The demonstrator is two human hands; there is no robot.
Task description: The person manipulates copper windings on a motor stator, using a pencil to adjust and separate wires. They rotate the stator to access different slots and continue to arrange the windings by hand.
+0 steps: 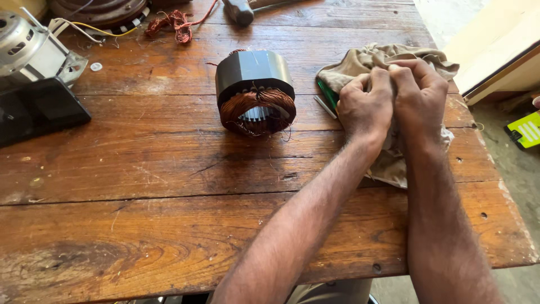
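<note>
Both of my hands are closed on a crumpled beige cloth [371,59] at the right side of the wooden table [140,186]. My left hand [363,107] grips the cloth's left part and my right hand [419,93] grips it just beside, knuckles touching. A green-handled tool [327,95] pokes out from under the cloth, left of my left hand. A dark motor stator with copper windings [256,93] lies on its side at the table's middle, apart from my hands.
A black flat device [36,110] and a metal motor housing [25,48] sit at the far left. Loose copper wire [171,23] and a hammer head [239,11] lie at the back. The table's right edge drops to the floor, with a yellow-green object [526,129] there.
</note>
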